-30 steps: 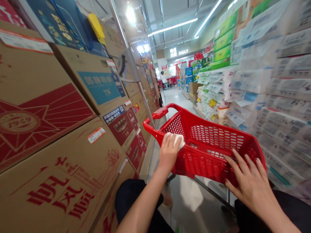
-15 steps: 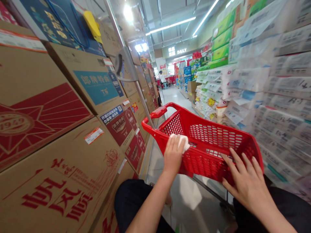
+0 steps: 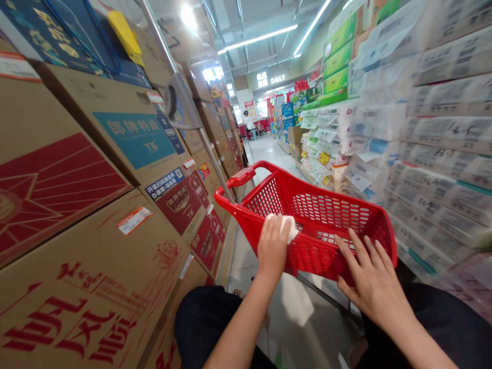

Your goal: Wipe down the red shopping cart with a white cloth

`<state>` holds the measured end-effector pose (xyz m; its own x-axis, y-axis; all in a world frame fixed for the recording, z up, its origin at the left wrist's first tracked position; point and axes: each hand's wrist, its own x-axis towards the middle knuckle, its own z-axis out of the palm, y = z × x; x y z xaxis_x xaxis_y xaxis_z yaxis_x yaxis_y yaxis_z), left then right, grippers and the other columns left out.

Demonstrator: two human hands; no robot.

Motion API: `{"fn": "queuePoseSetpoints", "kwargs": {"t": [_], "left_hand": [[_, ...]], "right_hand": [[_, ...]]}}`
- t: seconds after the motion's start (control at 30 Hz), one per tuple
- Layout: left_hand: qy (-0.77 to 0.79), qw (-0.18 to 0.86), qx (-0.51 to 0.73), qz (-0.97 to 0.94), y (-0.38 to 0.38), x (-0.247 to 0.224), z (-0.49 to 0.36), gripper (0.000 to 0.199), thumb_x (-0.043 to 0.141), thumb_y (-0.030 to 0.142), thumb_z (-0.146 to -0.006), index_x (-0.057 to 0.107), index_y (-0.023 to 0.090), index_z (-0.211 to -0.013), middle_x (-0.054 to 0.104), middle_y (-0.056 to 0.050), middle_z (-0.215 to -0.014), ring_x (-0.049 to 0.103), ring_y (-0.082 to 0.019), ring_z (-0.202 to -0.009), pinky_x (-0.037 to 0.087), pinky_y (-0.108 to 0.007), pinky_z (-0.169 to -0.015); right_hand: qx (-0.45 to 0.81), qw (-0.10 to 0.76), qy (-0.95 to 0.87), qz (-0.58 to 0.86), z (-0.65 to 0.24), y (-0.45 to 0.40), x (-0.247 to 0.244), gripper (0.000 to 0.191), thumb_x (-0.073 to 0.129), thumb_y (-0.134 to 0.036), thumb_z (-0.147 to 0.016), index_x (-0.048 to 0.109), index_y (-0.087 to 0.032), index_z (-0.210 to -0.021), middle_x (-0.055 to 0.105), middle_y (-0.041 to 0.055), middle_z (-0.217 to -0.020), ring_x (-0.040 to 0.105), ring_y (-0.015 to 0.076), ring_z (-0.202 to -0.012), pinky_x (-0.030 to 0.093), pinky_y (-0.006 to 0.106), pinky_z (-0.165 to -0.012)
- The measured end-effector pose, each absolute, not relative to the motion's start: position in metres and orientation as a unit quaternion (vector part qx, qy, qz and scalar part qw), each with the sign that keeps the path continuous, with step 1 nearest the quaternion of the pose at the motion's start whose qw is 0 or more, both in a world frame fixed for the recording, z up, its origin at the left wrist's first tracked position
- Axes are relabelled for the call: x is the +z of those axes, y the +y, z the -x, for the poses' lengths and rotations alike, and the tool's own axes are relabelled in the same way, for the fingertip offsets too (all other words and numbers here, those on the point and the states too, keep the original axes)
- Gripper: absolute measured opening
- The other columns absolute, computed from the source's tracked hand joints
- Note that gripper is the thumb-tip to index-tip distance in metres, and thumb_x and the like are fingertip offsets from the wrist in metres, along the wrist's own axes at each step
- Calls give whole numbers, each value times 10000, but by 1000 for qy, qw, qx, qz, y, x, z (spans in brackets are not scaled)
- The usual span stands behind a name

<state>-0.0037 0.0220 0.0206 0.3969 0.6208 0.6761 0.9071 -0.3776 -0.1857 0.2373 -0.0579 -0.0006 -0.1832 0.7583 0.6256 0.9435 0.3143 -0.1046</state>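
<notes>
My left hand point(image 3: 272, 248) presses a crumpled white cloth or tissue point(image 3: 291, 230) against the near rim of a red plastic shopping cart basket point(image 3: 326, 202). Its fingers are closed over the cloth, part of which shows past the fingertips. Toward the right end of the same rim is my right hand point(image 3: 371, 274), open, fingers spread over the edge and holding nothing. Whether its palm touches the basket cannot be made out. The cart's red handle point(image 3: 241, 178) lies at the left end. Inside, the perforated basket shows only its bare red walls and floor.
Stacked cardboard cartons point(image 3: 134, 230) rise close on the left, with a grey metal pole point(image 3: 182, 97) in front. White packs point(image 3: 442, 138) are piled along the right. An aisle floor point(image 3: 269, 148) runs ahead to a seated person point(image 3: 249, 123). My knees flank the cart.
The view has shifted, so the cart and shelves sit further left. My left hand has slid the cloth slightly right along the rim. The right hand keeps about the same place on the cart.
</notes>
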Motion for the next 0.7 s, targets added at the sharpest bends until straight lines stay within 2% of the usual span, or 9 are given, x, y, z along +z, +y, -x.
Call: {"fn": "queuePoseSetpoints", "kwargs": {"t": [0.1, 0.2, 0.3, 0.4, 0.53, 0.7], "left_hand": [[-421, 274, -272, 821, 6, 1, -33, 504, 544, 243, -1006, 481, 207, -1505, 487, -92, -1553, 421, -268, -1463, 367, -450, -1233], [-377, 266, -264, 847, 0, -1, -35, 529, 507, 241, -1022, 423, 241, -1545, 443, -56, -1588, 381, -229, -1489, 339, -410, -1253], [-407, 259, -260, 836, 9, 8, -11, 528, 487, 199, -1020, 424, 256, -1542, 438, -51, -1590, 384, -229, -1487, 326, -453, -1256], [-464, 240, -263, 811, 16, 11, -5, 546, 511, 156, -993, 440, 228, -1530, 434, -81, -1590, 388, -261, -1484, 335, -493, -1246], [-434, 210, -283, 829, 0, -3, -45, 565, 520, 175, -992, 418, 206, -1547, 398, -98, -1611, 339, -278, -1508, 346, -472, -1242], [-364, 193, -264, 872, -10, -5, -53, 560, 454, 227, -1032, 351, 249, -1582, 369, -45, -1630, 312, -225, -1522, 293, -430, -1269]], "right_hand": [[-172, 280, -759, 562, -235, -59, 3, 923, 645, -389, -834, 202, -231, -1628, 115, 116, -1708, 291, 433, -1489, 252, 618, -1201], [-187, 256, -766, 559, -247, -60, 0, 868, 567, -347, -887, 153, -210, -1638, 161, 125, -1698, 326, 402, -1481, 263, 605, -1199], [-193, 252, -756, 572, -269, -60, -11, 858, 538, -404, -896, 157, -198, -1637, 212, 122, -1686, 300, 425, -1487, 249, 634, -1192], [-200, 262, -742, 584, -283, -56, -23, 832, 530, -423, -888, 209, -221, -1628, 176, 109, -1697, 229, 444, -1510, 223, 660, -1188], [-176, 274, -753, 572, -279, -49, -26, 888, 539, -428, -867, 156, -197, -1634, 144, 132, -1700, 234, 382, -1525, 212, 614, -1213], [-179, 265, -757, 570, -275, -51, -22, 872, 524, -388, -878, 131, -217, -1638, 171, 138, -1694, 287, 353, -1511, 202, 616, -1212]]}}
